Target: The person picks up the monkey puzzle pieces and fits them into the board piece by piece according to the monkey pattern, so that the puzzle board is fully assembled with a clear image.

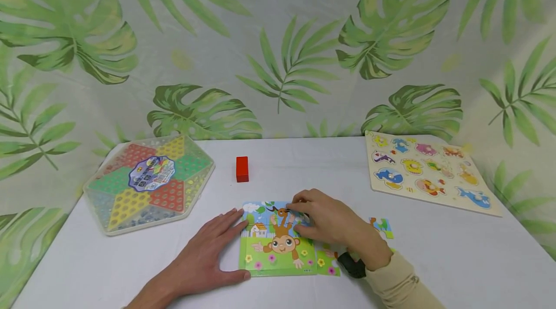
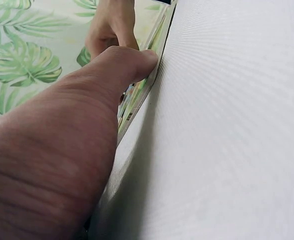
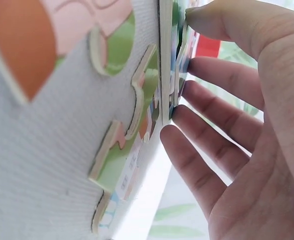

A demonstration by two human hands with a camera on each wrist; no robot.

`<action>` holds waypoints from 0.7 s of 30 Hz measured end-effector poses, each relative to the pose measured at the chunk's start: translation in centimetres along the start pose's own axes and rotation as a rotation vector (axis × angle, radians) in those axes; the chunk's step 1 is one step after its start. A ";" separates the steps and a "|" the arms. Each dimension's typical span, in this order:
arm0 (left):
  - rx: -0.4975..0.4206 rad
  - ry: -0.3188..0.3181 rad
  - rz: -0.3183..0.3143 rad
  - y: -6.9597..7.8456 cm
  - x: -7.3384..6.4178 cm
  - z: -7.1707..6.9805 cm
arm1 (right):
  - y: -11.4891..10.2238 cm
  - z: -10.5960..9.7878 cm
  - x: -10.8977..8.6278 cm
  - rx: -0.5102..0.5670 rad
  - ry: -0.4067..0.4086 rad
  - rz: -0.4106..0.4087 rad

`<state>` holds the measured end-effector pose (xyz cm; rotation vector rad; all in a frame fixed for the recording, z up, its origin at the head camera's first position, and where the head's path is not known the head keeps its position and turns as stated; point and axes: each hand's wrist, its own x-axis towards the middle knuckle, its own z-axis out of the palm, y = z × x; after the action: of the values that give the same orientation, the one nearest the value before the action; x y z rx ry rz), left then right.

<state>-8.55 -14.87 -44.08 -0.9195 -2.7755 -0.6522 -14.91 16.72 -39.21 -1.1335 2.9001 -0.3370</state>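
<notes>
A jigsaw puzzle (image 1: 278, 251) with a monkey picture lies in its flat tray on the white table, in the middle of the head view. My left hand (image 1: 210, 248) rests at the tray's left side, its fingers extended along the edge and its thumb at the lower left corner. Over the upper right part of the picture, my right hand (image 1: 326, 215) pinches a puzzle piece (image 3: 183, 47) by its edges; in the right wrist view the piece sits slightly tilted on the tray. The right hand hides much of that corner in the head view.
Loose puzzle pieces (image 1: 327, 261) lie right of the tray, partly under the right wrist, with another piece (image 1: 382, 227) farther right. Behind stands a red block (image 1: 242, 169). A hexagonal board game (image 1: 126, 203) is at left, a wooden peg puzzle (image 1: 412, 186) at right.
</notes>
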 end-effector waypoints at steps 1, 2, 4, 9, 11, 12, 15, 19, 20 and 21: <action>-0.004 -0.002 -0.003 0.0 0.0 0.0 | 0.0 0.0 0.0 0.001 -0.002 -0.001; -0.005 -0.003 -0.004 0.0 0.0 0.0 | 0.0 0.0 0.0 0.001 -0.002 -0.003; -0.006 -0.004 -0.003 0.0 0.0 0.0 | 0.0 0.0 0.0 0.001 -0.004 -0.004; -0.002 -0.004 0.002 -0.1 0.0 0.0 | 0.0 0.0 0.0 0.015 -0.001 -0.009; -0.007 -0.009 0.000 -0.1 0.0 -0.1 | 0.0 0.0 0.1 0.025 0.000 -0.008; -0.011 -0.014 -0.003 0.0 0.0 -0.1 | 0.0 -0.1 0.1 0.028 0.000 -0.007; -0.021 -0.030 -0.012 0.0 0.1 -0.2 | 0.0 -0.1 0.0 0.035 0.001 -0.005; -0.037 -0.044 -0.022 0.0 0.1 -0.2 | 0.0 -0.2 0.0 0.043 -0.002 -0.002; -0.037 -0.044 -0.021 0.1 0.1 -0.2 | 0.0 -0.2 0.0 0.044 -0.001 0.001; -0.038 -0.044 -0.021 0.1 0.1 -0.2 | 0.0 -0.2 -0.1 0.044 -0.001 0.005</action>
<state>-8.60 -14.87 -43.81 -0.9248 -2.8246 -0.6978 -14.89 16.83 -39.01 -1.1199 2.8784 -0.3978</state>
